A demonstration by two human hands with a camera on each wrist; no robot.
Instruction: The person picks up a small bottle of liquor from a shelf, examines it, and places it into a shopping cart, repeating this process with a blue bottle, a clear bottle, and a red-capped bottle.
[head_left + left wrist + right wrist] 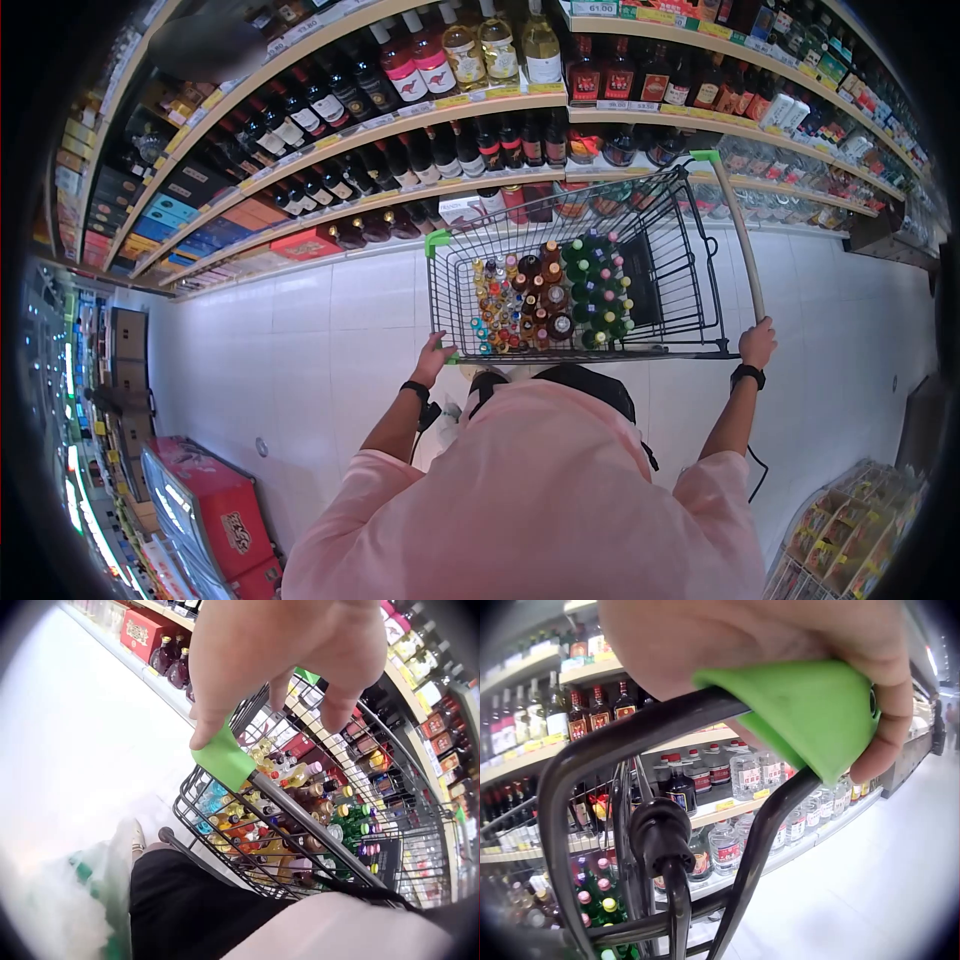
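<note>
A dark wire shopping cart stands across the front of the person's body, with green plastic corner pieces. The left hand holds the near front corner. In the left wrist view its thumb lies against the green corner piece and the other fingers come down over the rim. The right hand grips the near end of the cart's handle; its fingers wrap round a green end cap there. Inside the basket stand rows of bottles: small colourful ones, brown ones and green ones.
Long shelves of wine and liquor bottles run along the cart's far side. A red chest freezer stands behind at left, a wire snack rack behind at right. White tiled floor stretches to the left.
</note>
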